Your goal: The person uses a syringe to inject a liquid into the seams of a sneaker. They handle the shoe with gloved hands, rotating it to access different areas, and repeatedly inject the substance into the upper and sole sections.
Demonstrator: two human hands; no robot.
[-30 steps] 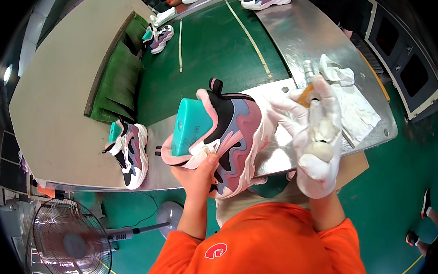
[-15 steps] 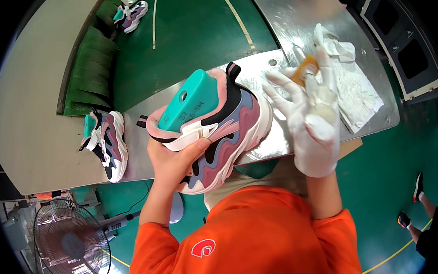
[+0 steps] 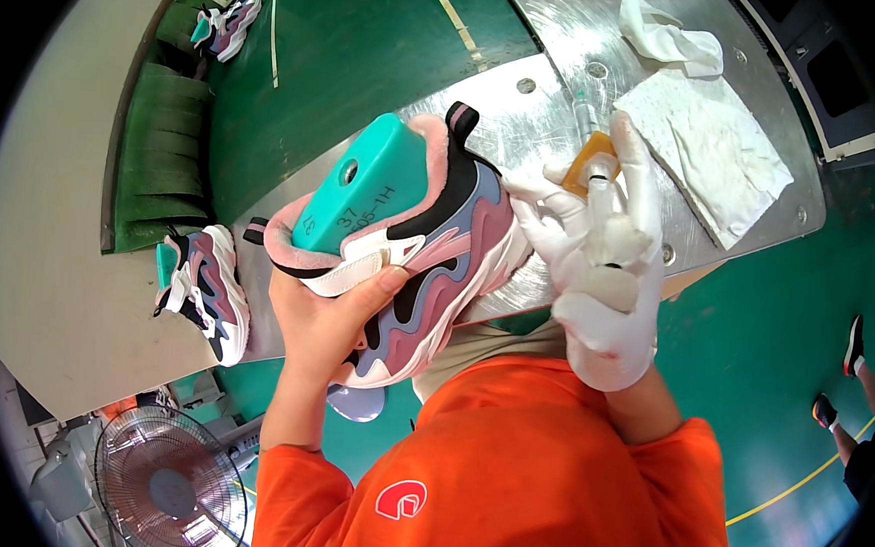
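My bare left hand (image 3: 317,316) grips a chunky sneaker (image 3: 463,270) in pink, mauve, blue-grey, black and white, its thumb lying across the white strap. A teal shoe last (image 3: 368,184) fills the shoe's opening. On my right hand (image 3: 604,329) is a white glove. Its fingers hold a syringe (image 3: 590,165) with an amber flange, a clear barrel and a teal tip pointing away from me; the plunger end runs back into the palm. The curled gloved fingers are beside the pale sole, and I cannot tell whether they touch it.
A folded white cloth (image 3: 711,150) and a crumpled white glove or cloth (image 3: 672,37) lie on the metal tabletop (image 3: 803,201). Similar sneakers stand at left (image 3: 206,294) and far left (image 3: 227,25), near a green strip curtain (image 3: 160,146). A fan (image 3: 172,488) stands lower left; another person's feet (image 3: 837,383) show at right.
My right hand has come nearer to me and closer to the shoe's sole, its fingers more curled. More of the syringe shows. The view has shifted, and the shoe sits slightly farther left.
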